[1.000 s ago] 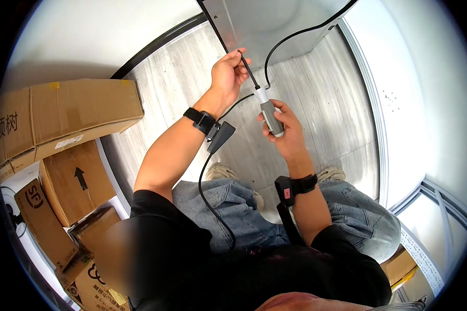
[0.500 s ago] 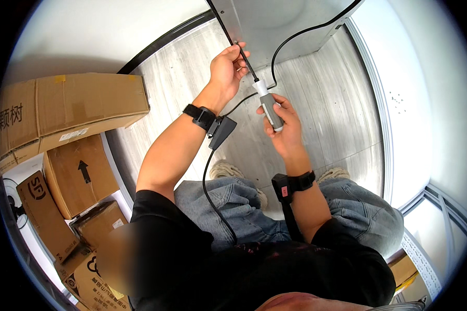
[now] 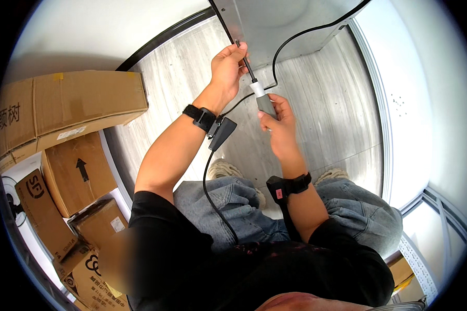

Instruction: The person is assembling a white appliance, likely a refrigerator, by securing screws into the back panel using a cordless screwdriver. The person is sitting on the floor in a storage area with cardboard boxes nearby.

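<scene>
A screwdriver (image 3: 265, 105) with a grey and white handle slants up and to the left, its dark shaft ending at the face of a grey metal cabinet (image 3: 290, 23). My right hand (image 3: 282, 127) is closed round the handle and covers its butt end. Near the tip, the fingers of my left hand (image 3: 226, 68) are pinched round the shaft, close against the metal. Those fingers partly hide the tip, so I cannot make out a screw under it. A black cable (image 3: 276, 57) curves down the cabinet's front and passes behind the screwdriver.
Cardboard boxes (image 3: 91, 96) are stacked on the left, some on a white shelf. Grey wood-look flooring (image 3: 332, 109) runs below the cabinet. A white wall (image 3: 399, 103) borders the right side. Black straps with small devices (image 3: 223, 133) are on both my wrists, one with a cable hanging.
My right hand has turned on the screwdriver handle and now covers its lower end. The handle has shifted slightly left. My left hand stays at the shaft near the cabinet.
</scene>
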### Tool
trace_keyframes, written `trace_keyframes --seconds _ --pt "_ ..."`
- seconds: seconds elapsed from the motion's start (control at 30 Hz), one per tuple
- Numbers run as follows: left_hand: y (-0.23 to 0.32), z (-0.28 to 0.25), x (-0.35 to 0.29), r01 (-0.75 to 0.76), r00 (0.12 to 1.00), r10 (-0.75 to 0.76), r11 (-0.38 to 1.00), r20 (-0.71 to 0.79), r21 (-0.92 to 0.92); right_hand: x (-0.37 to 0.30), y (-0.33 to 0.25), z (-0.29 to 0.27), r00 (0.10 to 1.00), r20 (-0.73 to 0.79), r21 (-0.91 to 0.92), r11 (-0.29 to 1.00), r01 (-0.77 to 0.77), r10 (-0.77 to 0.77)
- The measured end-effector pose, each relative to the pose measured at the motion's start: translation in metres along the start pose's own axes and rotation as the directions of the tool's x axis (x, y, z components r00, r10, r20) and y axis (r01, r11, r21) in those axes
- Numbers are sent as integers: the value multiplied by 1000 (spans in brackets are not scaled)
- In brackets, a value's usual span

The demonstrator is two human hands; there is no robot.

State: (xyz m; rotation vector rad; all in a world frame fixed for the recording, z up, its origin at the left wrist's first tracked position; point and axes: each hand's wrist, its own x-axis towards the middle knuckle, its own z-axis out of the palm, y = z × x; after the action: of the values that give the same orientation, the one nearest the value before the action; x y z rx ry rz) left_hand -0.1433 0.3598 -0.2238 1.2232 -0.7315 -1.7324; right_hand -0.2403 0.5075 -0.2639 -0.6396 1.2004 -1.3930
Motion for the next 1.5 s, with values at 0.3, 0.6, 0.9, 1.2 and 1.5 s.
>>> trace_keyframes --seconds 0.3,0.6,0.9,1.2,1.5 --pt "1 -8 6 -3 999 2 1000 41 23 18 -8 -17 904 253 222 889 -400 344" --pt "0 -11 11 -46 999 43 985 16 164 19 0 -7 980 93 -12 984 -177 177" --pt "2 -4 2 -44 999 44 982 3 181 25 1 -22 967 157 125 967 -220 200" --pt "5 -5 3 -59 998 54 990 41 125 27 -12 -29 842 414 384 772 -506 347" --pt "6 -7 4 -45 999 37 970 36 239 23 6 -21 958 216 32 979 -203 191"
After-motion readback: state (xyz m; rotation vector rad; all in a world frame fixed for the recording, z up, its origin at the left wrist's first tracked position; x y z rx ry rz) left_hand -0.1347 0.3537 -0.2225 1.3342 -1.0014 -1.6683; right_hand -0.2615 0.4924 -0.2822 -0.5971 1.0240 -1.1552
